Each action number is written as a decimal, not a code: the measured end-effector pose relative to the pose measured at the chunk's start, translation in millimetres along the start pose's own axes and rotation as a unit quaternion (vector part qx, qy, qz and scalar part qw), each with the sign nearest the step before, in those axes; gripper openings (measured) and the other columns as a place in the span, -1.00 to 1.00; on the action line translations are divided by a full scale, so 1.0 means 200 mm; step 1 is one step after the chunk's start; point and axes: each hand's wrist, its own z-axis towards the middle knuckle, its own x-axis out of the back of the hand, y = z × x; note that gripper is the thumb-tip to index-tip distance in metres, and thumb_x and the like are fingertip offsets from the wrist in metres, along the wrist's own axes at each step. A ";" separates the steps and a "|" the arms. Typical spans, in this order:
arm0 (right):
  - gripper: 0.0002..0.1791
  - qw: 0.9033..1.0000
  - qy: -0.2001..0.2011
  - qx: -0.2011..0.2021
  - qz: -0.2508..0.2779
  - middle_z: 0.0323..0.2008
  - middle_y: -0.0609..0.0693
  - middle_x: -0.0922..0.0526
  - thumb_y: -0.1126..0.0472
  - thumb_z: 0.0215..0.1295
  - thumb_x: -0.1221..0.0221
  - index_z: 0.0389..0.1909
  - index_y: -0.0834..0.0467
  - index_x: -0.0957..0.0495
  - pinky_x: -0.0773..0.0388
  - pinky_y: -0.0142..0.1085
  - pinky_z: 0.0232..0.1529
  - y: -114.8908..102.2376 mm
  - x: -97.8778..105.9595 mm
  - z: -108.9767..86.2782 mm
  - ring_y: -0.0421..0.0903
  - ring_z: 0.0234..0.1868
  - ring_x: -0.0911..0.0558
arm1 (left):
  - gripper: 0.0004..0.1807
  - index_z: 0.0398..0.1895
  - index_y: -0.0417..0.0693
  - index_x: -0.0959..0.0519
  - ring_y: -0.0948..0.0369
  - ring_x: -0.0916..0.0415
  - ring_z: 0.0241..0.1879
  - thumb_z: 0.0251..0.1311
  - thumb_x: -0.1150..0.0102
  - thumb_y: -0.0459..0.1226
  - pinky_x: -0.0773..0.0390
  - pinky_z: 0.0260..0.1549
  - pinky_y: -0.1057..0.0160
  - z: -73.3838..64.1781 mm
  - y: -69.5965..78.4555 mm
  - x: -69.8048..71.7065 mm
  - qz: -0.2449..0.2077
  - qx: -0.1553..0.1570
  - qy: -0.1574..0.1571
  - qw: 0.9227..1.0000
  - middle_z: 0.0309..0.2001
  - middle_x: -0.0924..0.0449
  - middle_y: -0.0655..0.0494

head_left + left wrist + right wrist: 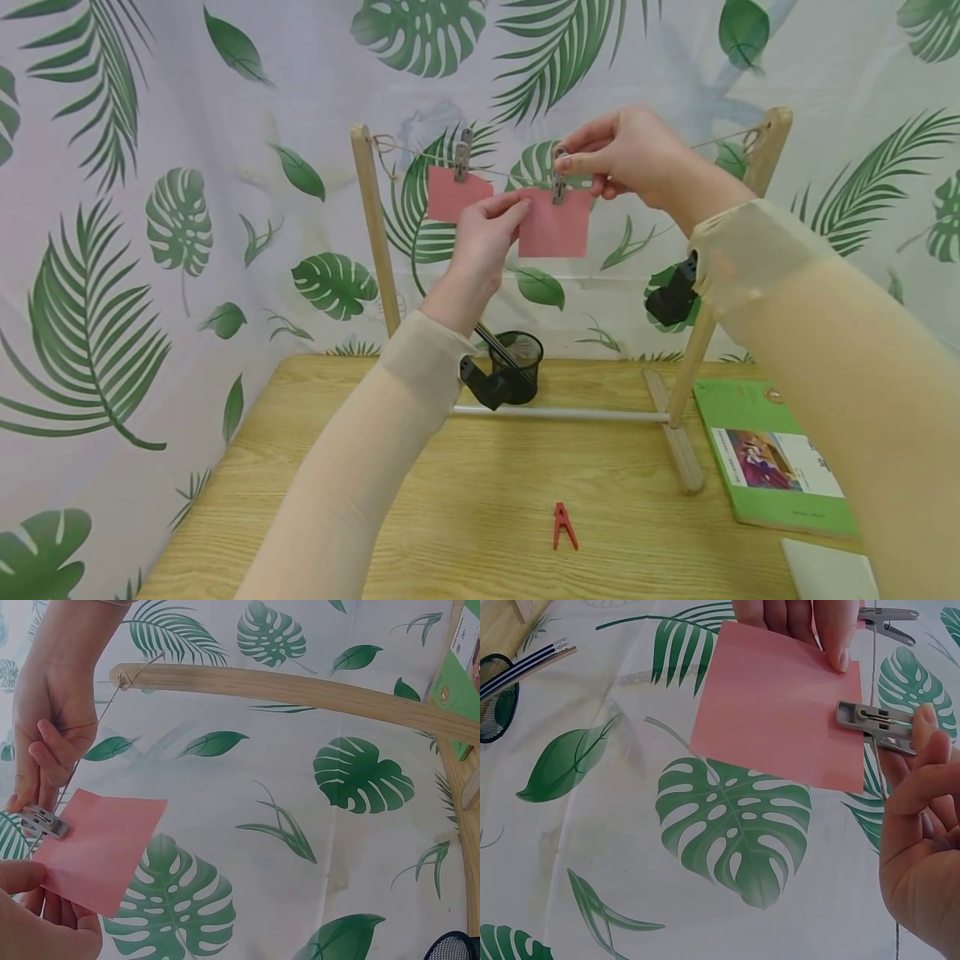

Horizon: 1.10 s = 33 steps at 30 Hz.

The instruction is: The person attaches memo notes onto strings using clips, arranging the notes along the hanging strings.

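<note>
My left hand (486, 242) pinches the upper left corner of a pink paper square (553, 229), thumb in front and fingers behind. At the paper's top edge, my right hand (633, 154) holds a grey metal clothespin (558, 187) between thumb and fingers. In the right wrist view the clothespin (870, 718) has its jaws over the paper's edge, beside the twine (875, 667). To the left, a second pink paper (447, 193) hangs from the string under another grey clothespin (462, 160), partly hidden by my left hand.
A wooden frame (375, 225) carries the string between its two posts. On the table (465, 500) lie a red clothespin (562, 527), a green book (780, 508) and a white item (828, 571). Behind my left wrist stands a black mesh cup (528, 350) with pencils.
</note>
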 end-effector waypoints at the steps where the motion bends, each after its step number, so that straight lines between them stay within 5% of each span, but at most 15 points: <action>1: -0.57 1.000 0.000 -0.001 0.000 -0.39 -0.23 -0.74 0.09 0.23 -0.33 0.06 0.19 -0.57 -0.49 -0.41 -0.60 0.00 0.00 0.00 -0.21 -0.69 -0.47 | -0.66 0.17 -0.24 -0.59 0.15 -0.54 0.18 0.36 -0.15 -0.34 -0.52 0.19 0.26 0.00 0.00 0.00 0.000 0.001 0.000 1.000 0.17 -0.58 -0.05; 27: -0.37 0.999 0.009 -0.023 -0.022 -0.21 -0.16 -0.69 0.01 0.26 -0.30 0.34 0.08 -0.47 -0.46 -0.44 -0.60 0.00 -0.01 0.04 -0.25 -0.70 -0.43 | -0.60 0.24 -0.19 -0.54 0.19 -0.49 0.26 0.37 -0.14 -0.33 -0.48 0.23 0.30 0.05 -0.02 0.02 -0.008 0.015 -0.020 1.000 0.25 -0.53 -0.02; 33: -0.34 0.999 0.008 -0.015 -0.032 0.15 0.01 -0.63 -0.01 0.28 -0.27 0.39 0.03 -0.40 -0.47 -0.44 -0.60 0.00 -0.02 0.05 -0.24 -0.73 -0.41 | -0.61 0.24 -0.15 -0.55 0.16 -0.46 0.26 0.38 -0.14 -0.27 -0.44 0.28 0.20 0.04 -0.02 0.02 0.012 0.018 -0.033 0.999 0.22 -0.53 0.00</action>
